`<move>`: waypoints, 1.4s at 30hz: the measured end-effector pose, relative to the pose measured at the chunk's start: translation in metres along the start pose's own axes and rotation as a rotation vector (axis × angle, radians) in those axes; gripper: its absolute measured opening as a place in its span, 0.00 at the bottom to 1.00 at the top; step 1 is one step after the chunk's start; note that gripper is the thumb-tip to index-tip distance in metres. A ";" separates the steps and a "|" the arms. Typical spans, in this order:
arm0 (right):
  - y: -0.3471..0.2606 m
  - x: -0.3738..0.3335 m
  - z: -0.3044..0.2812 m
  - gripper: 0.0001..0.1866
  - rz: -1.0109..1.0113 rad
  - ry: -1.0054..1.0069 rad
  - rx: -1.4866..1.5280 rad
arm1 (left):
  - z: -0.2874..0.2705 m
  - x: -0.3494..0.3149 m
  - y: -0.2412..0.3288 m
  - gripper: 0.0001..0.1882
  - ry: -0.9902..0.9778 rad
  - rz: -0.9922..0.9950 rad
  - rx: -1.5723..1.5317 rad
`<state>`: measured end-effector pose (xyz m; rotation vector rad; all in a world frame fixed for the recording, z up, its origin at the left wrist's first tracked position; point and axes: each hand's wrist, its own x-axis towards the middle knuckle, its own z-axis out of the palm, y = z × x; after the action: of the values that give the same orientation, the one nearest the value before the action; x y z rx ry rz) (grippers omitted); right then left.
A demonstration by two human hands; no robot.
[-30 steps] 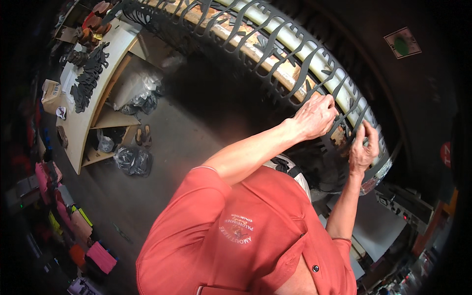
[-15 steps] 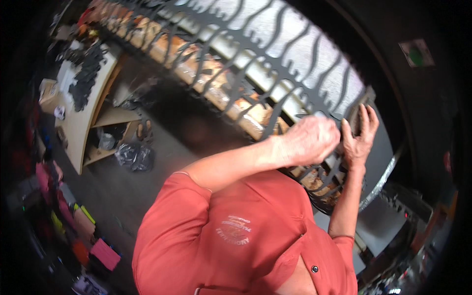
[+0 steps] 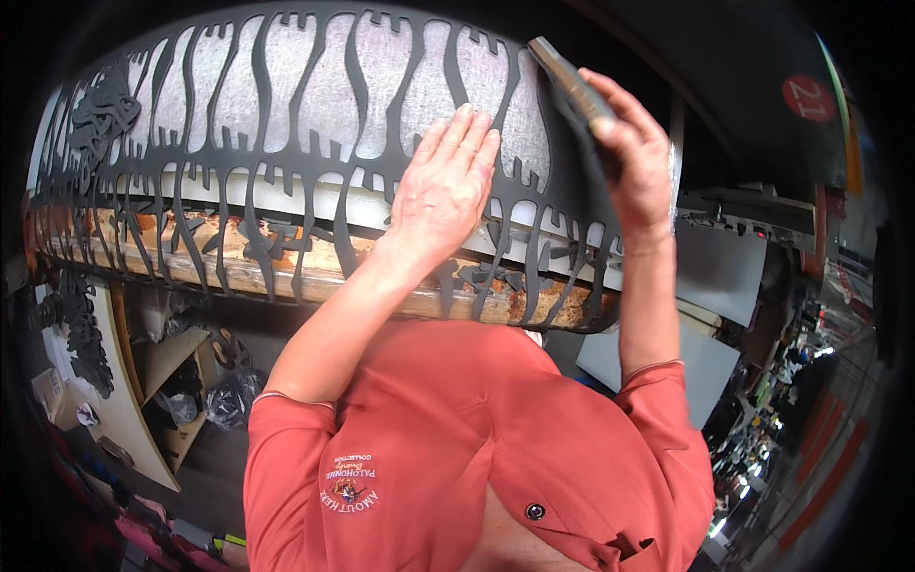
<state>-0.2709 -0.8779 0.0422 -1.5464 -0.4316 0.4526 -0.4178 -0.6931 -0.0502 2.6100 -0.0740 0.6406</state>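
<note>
A black sheet [image 3: 367,162] with repeated curved, notched cut-outs lies over a pale grey surface [image 3: 324,86]. My left hand [image 3: 443,186] rests flat on it, fingers stretched out and side by side. In my right hand [image 3: 637,157], fingers and thumb grip a long, narrow grey-brown block with a hard edge, apparently a cutting die [image 3: 569,81]. It is tilted and raised at the sheet's right end; its underside is hidden. Small black cut pieces [image 3: 86,124] are heaped on the left part of the sheet.
The sheet's near strip hangs over a wooden ledge [image 3: 329,289] strewn with black scraps. A dark machine body [image 3: 743,86] stands at the far right. At lower left are a wooden shelf unit [image 3: 176,362] and a plastic bag [image 3: 233,398]. A pale panel [image 3: 715,267] lies right.
My left hand has gone from a blurred, bent-fingered pose near my right hand to lying flat on the sheet. My right hand now grips the cutting die, tilted up. The view has turned.
</note>
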 end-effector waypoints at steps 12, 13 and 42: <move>-0.015 -0.037 0.048 0.28 0.130 0.281 0.681 | -0.008 0.039 0.055 0.46 0.134 -0.069 -0.677; -0.015 -0.040 0.056 0.28 0.149 0.332 0.647 | -0.002 0.046 0.060 0.46 0.149 -0.067 -0.742; -0.012 -0.080 0.009 0.37 0.111 0.224 0.691 | -0.092 0.008 -0.135 0.21 0.412 -0.749 -1.339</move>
<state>-0.3431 -0.9121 0.0556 -0.9332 -0.0004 0.4467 -0.4290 -0.5314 -0.0291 1.0561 0.4308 0.5260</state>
